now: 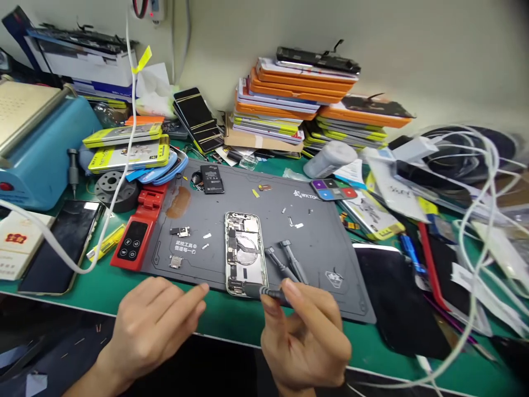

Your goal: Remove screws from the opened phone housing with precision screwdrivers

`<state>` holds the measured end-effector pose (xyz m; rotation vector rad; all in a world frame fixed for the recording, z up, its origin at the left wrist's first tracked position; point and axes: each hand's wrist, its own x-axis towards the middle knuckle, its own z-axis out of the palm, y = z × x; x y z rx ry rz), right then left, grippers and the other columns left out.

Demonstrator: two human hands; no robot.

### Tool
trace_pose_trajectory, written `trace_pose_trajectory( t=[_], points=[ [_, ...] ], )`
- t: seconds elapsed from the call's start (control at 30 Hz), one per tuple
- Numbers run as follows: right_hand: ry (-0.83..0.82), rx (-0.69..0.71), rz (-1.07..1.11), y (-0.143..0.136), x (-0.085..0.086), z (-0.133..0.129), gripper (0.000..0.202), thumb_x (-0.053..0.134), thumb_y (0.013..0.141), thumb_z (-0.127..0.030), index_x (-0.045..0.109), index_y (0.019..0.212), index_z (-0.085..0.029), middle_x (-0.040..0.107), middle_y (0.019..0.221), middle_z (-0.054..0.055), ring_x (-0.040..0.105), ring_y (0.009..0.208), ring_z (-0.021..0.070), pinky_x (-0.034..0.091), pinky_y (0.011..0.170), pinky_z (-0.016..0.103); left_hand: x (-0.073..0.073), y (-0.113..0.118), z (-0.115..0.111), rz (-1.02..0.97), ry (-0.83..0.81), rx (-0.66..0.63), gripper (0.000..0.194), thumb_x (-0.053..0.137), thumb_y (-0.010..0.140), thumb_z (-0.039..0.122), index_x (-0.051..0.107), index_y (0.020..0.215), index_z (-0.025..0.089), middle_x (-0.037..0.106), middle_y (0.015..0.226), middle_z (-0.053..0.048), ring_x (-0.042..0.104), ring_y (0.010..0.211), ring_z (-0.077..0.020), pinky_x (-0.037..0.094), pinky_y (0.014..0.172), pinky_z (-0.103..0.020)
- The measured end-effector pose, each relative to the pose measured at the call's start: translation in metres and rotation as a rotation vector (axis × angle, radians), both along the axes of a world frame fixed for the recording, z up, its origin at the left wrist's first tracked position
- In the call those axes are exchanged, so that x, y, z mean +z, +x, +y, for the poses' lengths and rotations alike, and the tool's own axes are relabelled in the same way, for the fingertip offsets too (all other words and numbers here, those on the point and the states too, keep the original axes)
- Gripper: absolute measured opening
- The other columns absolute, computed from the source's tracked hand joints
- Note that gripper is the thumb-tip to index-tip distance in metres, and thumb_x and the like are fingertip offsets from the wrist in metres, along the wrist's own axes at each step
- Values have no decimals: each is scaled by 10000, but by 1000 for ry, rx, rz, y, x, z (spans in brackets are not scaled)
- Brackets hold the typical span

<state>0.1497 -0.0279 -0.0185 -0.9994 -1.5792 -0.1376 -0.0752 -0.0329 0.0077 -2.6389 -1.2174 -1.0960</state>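
The right hand (306,331) and left hand (155,320) are hovering along the front edge of the bench (231,320), the left stretching its index finger and curling the rest. The mat (194,204) is covering the bench's middle. The phone (248,259) is lying open at the mat's front edge, just beyond the right fingertips. The right thumb and fingers are pinching a tool (260,291), overlapping the phone's near right corner.

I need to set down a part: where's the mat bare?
The mat has bare patches between the battery and opened phone, and right of the two gray tools. Small loose parts dot its left side; stacked boxes crowd behind it.
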Motion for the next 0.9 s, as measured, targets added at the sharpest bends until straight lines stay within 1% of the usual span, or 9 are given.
trace_pose_trajectory(
  t=[0.1, 0.17, 0.23, 0.33, 0.47, 0.57, 0.73, 0.8, 0.9],
  points=[
    [-10, 35, 22, 0, 1, 1, 592, 687, 997, -8, 602, 1538, -231, 759, 1078, 62, 759, 946, 197, 673, 735, 364, 9, -16, 2, 92, 9, 196, 293, 734, 1014, 91, 723, 1303, 136, 757, 991, -55, 652, 869, -195, 529, 872, -368],
    [4, 43, 41, -1, 3, 2, 627, 655, 977, 54, 598, 1532, -233, 755, 1052, 42, 756, 892, 173, 668, 710, 339, 15, -25, 8, 144, 30, 284, 252, 728, 1026, 120, 742, 1272, 169, 742, 1046, -69, 653, 935, -220, 528, 920, -387],
    [-2, 43, 23, -2, 5, 3, 643, 651, 962, 71, 591, 1530, -224, 746, 1063, 45, 752, 906, 169, 677, 725, 336, 20, -29, 17, 201, 30, 331, 211, 714, 1049, 183, 753, 1256, 192, 736, 1070, -72, 650, 967, -243, 526, 929, -408],
    [-45, 99, -3, -1, 8, 3, 663, 622, 971, 62, 540, 1561, -231, 749, 1103, 57, 752, 968, 179, 704, 770, 365, 24, -28, 36, 285, 19, 330, 193, 660, 1088, 248, 761, 1242, 188, 747, 1078, -73, 658, 971, -255, 525, 908, -426],
    [-64, 116, 34, 1, 6, -1, 657, 622, 959, 71, 546, 1538, -230, 766, 1075, 44, 753, 923, 162, 709, 739, 341, 25, -20, 62, 406, 15, 328, 268, 620, 1110, 344, 778, 1263, 192, 777, 1126, -88, 654, 964, -282, 506, 831, -436],
    [-105, 107, 65, 2, 5, -3, 654, 646, 955, 64, 543, 1539, -213, 788, 1116, 64, 788, 956, 186, 735, 763, 364, 24, -17, 72, 453, -18, 346, 237, 625, 1103, 350, 813, 1185, 231, 791, 1095, -68, 628, 917, -291, 452, 773, -435],
    [-155, 121, 98, 1, 4, -6, 700, 645, 954, 75, 510, 1577, -213, 791, 1132, 63, 793, 974, 189, 745, 798, 367, 25, -18, 76, 327, -164, 328, 260, 589, 1128, 372, 799, 1017, 263, 813, 1046, -18, 676, 955, -263, 437, 817, -421],
    [-167, 127, 106, 0, 4, -7, 721, 638, 959, 73, 485, 1602, -214, 785, 1150, 67, 787, 1002, 191, 748, 817, 373, 26, -20, 77, 272, -222, 304, 277, 583, 1134, 387, 791, 992, 273, 826, 1035, 10, 698, 963, -244, 445, 844, -409],
    [-187, 133, 140, 0, 2, -8, 748, 631, 965, 69, 454, 1628, -228, 769, 1191, 68, 786, 1026, 188, 750, 859, 392, 26, -22, 80, 255, -231, 276, 297, 568, 1143, 397, 793, 993, 275, 839, 1015, 31, 718, 937, -224, 441, 837, -397]
  ],
)
